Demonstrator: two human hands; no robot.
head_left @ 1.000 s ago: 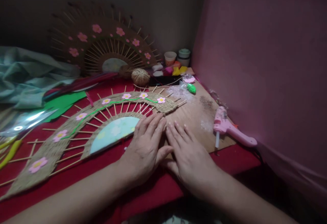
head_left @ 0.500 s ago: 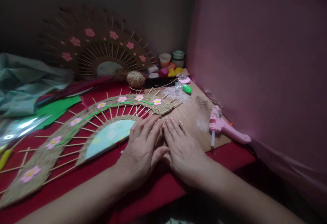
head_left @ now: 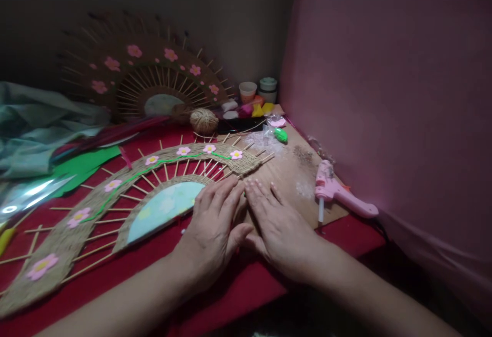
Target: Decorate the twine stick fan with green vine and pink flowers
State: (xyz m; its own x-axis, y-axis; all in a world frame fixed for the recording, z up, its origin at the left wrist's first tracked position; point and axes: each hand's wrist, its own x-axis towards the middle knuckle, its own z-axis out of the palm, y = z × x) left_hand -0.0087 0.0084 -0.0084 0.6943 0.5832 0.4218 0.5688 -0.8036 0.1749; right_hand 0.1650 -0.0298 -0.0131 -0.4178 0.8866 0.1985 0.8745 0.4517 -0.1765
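Note:
A half-round fan of wooden sticks and woven twine (head_left: 126, 188), with pink paper flowers, a green stem and a pale blue centre, lies flat on the red tabletop (head_left: 215, 296). My left hand (head_left: 215, 227) rests palm down at its right end, fingers stretched flat by the blue centre. My right hand (head_left: 274, 224) lies flat beside it on a brown board (head_left: 292, 173), fingers spread, thumbs nearly touching. Neither hand holds anything.
A second flowered fan (head_left: 146, 78) leans on the back wall. A twine ball (head_left: 204, 120), small pots (head_left: 267, 88), coloured scraps and a green lump (head_left: 281, 135) sit behind. A pink glue gun (head_left: 338, 191) lies at the right by the pink wall. Green felt (head_left: 82, 165) and cloth lie left.
The view has shifted slightly, so everything sits a little further left. Both hands stay flat at the fan's right end with barely any movement.

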